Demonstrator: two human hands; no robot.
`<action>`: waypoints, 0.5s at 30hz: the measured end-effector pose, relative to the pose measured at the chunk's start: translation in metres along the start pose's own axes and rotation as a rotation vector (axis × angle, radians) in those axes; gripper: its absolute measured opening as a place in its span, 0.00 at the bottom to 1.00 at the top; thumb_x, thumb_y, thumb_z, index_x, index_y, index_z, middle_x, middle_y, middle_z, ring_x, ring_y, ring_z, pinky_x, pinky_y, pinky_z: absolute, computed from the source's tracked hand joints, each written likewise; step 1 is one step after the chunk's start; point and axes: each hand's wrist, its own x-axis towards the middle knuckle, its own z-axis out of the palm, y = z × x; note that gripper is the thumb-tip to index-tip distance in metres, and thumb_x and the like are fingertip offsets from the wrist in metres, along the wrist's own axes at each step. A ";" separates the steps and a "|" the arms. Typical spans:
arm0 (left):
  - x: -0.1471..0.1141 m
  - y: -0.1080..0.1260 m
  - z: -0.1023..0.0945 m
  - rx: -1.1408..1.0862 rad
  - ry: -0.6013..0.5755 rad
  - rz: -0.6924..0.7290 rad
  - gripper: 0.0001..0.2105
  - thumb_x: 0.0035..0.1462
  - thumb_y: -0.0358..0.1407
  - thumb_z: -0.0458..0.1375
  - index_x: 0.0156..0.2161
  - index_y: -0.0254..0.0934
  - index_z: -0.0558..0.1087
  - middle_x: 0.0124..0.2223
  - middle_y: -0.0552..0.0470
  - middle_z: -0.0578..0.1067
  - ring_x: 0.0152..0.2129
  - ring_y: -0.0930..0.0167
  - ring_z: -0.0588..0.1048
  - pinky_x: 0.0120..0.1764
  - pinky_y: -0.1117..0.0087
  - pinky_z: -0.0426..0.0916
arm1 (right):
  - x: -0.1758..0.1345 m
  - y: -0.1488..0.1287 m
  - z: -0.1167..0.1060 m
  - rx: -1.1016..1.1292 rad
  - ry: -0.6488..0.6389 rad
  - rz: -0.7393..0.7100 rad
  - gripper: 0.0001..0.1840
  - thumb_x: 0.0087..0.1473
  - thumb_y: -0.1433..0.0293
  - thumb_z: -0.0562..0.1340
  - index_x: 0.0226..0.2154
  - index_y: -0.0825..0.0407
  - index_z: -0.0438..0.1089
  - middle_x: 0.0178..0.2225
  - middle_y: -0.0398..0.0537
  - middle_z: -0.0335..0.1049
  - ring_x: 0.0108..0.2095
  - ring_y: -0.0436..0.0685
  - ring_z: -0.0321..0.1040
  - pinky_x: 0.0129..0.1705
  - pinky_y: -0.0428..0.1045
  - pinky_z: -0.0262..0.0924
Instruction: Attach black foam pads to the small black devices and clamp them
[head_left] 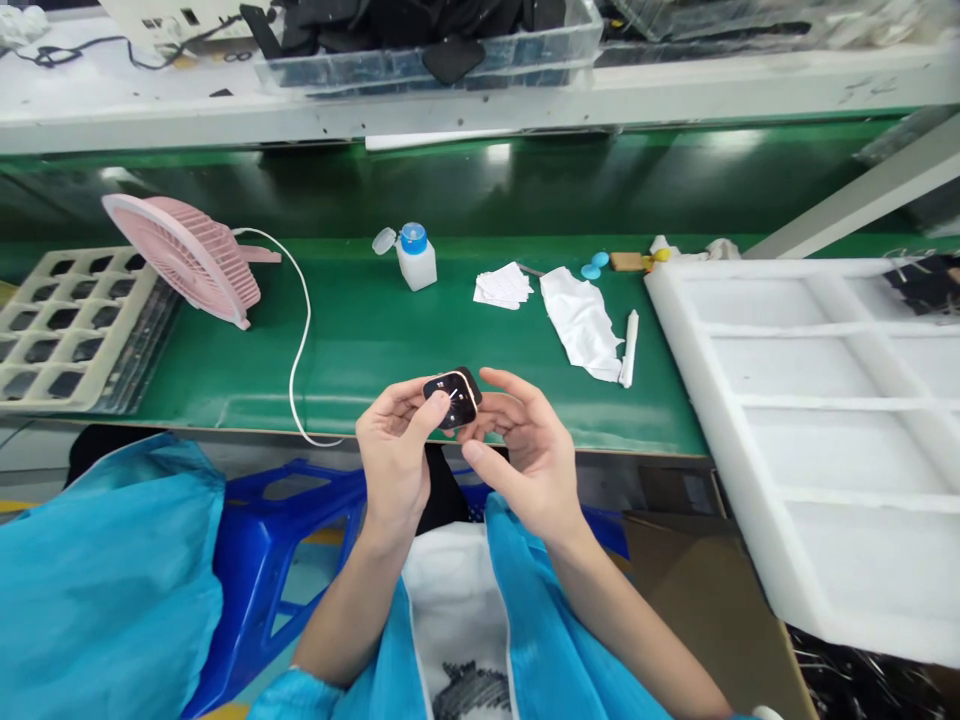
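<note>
My left hand (401, 440) is closed on a smartwatch (460, 412), a rounded square case with a dark face, a pale rim and no strap in view. The thumb presses across the watch's screen. A dark piece (470, 383) shows behind its upper right edge; I cannot tell whether it is part of the watch. Close by on the right, my right hand (529, 455) has its thumb and index finger spread apart. Its other fingers curl near the watch's lower right side, and whether they touch it is unclear. Both hands are above the green mat's (360, 340) front edge.
On the mat are a pink fan (191, 255) with a white cable, a blue-capped bottle (416, 262), paper slips (502, 287), a white cloth (581, 325) and a white stick (629, 348). A celled tray (71, 325) stands left, a white foam tray (720, 430) right. A shelf (480, 115) crosses above.
</note>
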 end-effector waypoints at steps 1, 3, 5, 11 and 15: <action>0.000 0.000 0.000 -0.008 0.003 -0.006 0.12 0.48 0.39 0.75 0.35 0.37 0.82 0.33 0.51 0.82 0.25 0.75 0.78 0.29 0.76 0.73 | 0.000 0.001 0.000 0.014 -0.005 0.006 0.29 0.57 0.73 0.70 0.59 0.45 0.67 0.45 0.47 0.78 0.37 0.54 0.75 0.39 0.50 0.72; 0.000 -0.001 0.000 -0.011 0.000 -0.006 0.11 0.48 0.39 0.75 0.35 0.37 0.82 0.32 0.52 0.82 0.25 0.75 0.78 0.29 0.77 0.73 | 0.000 0.003 0.001 0.037 -0.004 0.023 0.28 0.58 0.73 0.71 0.59 0.45 0.68 0.45 0.47 0.78 0.37 0.53 0.75 0.40 0.50 0.72; -0.001 -0.001 -0.001 0.006 -0.011 0.013 0.10 0.49 0.39 0.75 0.36 0.38 0.83 0.33 0.52 0.83 0.26 0.75 0.79 0.31 0.77 0.74 | 0.000 0.004 0.003 0.047 0.018 0.053 0.27 0.58 0.71 0.71 0.58 0.45 0.70 0.45 0.47 0.78 0.38 0.53 0.75 0.42 0.50 0.72; -0.004 -0.003 -0.010 0.146 -0.134 0.148 0.10 0.51 0.35 0.74 0.40 0.40 0.84 0.37 0.50 0.84 0.32 0.70 0.83 0.38 0.74 0.78 | 0.004 0.010 0.002 -0.036 0.118 0.065 0.16 0.59 0.66 0.73 0.50 0.45 0.77 0.44 0.46 0.81 0.41 0.54 0.78 0.44 0.48 0.74; -0.003 -0.002 -0.016 0.204 -0.178 0.209 0.10 0.52 0.32 0.74 0.40 0.41 0.84 0.37 0.51 0.84 0.32 0.71 0.83 0.37 0.75 0.78 | 0.003 0.013 -0.001 -0.122 0.133 0.006 0.12 0.58 0.67 0.73 0.46 0.46 0.79 0.39 0.44 0.82 0.36 0.54 0.79 0.39 0.47 0.75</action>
